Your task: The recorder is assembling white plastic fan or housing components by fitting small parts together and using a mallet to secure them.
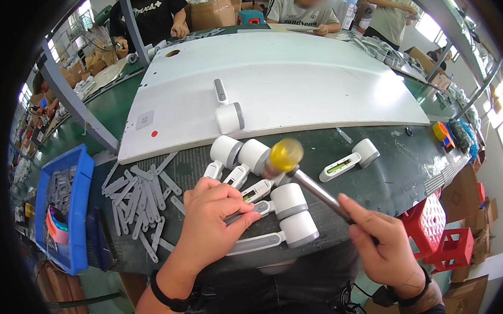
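Gripping the metal shaft of a yellow-headed mallet (285, 154), the right hand (387, 247) has its fingers clamped around the handle. Left of that mallet, the left hand (213, 222) presses closed fingers on a white-and-grey handheld device (286, 205) lying on the dark green surface (383, 178). Farther left of the mallet lie grey plastic strips (139, 200). Beyond the mallet rests a large white curved panel (298, 81).

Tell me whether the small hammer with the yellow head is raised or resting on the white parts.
Raised. The hammer's yellow head is blurred above the white-and-grey handheld parts, its metal shaft gripped by the right hand; the left hand steadies one part.
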A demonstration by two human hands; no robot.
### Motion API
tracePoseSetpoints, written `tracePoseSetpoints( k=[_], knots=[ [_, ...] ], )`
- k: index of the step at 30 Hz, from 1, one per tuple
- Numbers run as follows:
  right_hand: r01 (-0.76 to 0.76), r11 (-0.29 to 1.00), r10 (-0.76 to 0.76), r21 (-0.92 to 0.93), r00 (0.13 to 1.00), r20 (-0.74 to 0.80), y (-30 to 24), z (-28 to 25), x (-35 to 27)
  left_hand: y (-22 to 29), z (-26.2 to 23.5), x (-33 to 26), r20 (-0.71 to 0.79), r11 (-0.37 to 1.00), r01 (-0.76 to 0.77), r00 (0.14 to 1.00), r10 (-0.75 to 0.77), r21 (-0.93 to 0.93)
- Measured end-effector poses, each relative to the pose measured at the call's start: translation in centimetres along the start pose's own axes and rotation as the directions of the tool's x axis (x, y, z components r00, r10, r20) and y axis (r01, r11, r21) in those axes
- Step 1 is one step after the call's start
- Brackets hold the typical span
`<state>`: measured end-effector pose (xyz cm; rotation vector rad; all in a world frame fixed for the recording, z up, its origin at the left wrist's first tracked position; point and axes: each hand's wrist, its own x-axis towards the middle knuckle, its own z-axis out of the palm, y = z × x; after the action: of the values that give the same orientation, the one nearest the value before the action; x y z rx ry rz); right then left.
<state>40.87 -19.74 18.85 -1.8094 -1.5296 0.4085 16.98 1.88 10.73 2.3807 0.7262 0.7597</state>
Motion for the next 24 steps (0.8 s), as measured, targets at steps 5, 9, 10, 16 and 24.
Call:
tracePoseSetpoints(
  k=[5,9,10,16,24],
  knots=[
    [0.030,0.999,-0.028,-0.044,0.999,0.035,0.8,0.6,-0.5,0.1,-0.1,0.4,0.029,0.999,-0.036,0.999,0.037,-0.012],
    [-0.028,0.978,0.078,-0.205,0.968,0.238,-0.6,-0.9,0.2,-0.2,-0.1,0.0,0.046,1.000,-0.024,0.999,0.023,0.003],
    [-0.014,0.989,0.035,-0.147,0.990,0.139,-0.7,-0.7,0.2,-0.3,-0.1,-0.2,0.025,1.000,-0.023,0.999,0.023,-0.005],
    [-0.052,0.984,0.089,-0.168,0.971,0.221,0.2,1.2,-1.2,0.1,0.1,-0.2,0.025,1.000,-0.004,1.000,0.003,0.023],
    [0.020,0.994,-0.012,-0.104,0.997,0.081,-2.2,0.6,-0.1,-0.5,-3.2,-2.9,-0.074,0.962,-0.020,0.996,0.042,0.274]
  ],
)
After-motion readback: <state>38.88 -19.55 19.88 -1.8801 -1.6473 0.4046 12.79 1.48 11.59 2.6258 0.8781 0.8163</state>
